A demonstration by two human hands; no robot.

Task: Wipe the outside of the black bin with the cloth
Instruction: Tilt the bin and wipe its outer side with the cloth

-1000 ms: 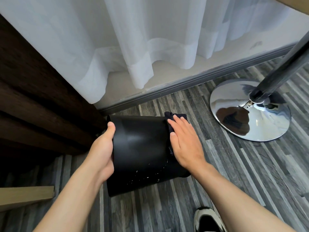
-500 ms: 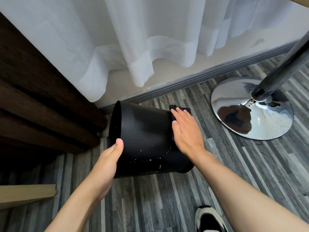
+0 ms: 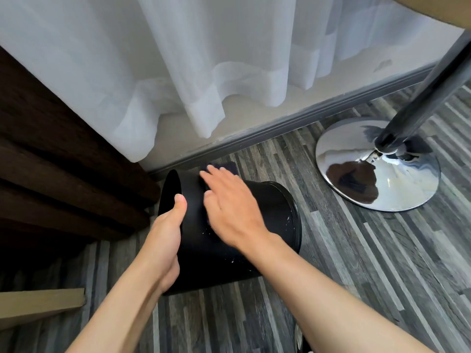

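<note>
The black bin [image 3: 270,220] lies tipped on its side on the floor, its open mouth facing left toward the dark wood furniture. White specks dot its wall near the base. My left hand [image 3: 165,238] grips the rim at the mouth, thumb on the outer wall. My right hand [image 3: 229,202] lies flat on top of the bin and presses a dark cloth [image 3: 224,166] against the wall. Only the cloth's far edge shows beyond my fingertips; the remainder is hidden under the palm.
Dark wood furniture [image 3: 63,174] stands close on the left. A chrome round base [image 3: 377,171] with a dark pole [image 3: 420,98] sits to the right. White curtains [image 3: 204,72] hang over a grey skirting board behind. A light wooden board [image 3: 38,304] lies lower left.
The bin has turned so its mouth faces further left. My right hand slid with the cloth from the base end toward the mouth. My left hand shifted its grip on the rim.
</note>
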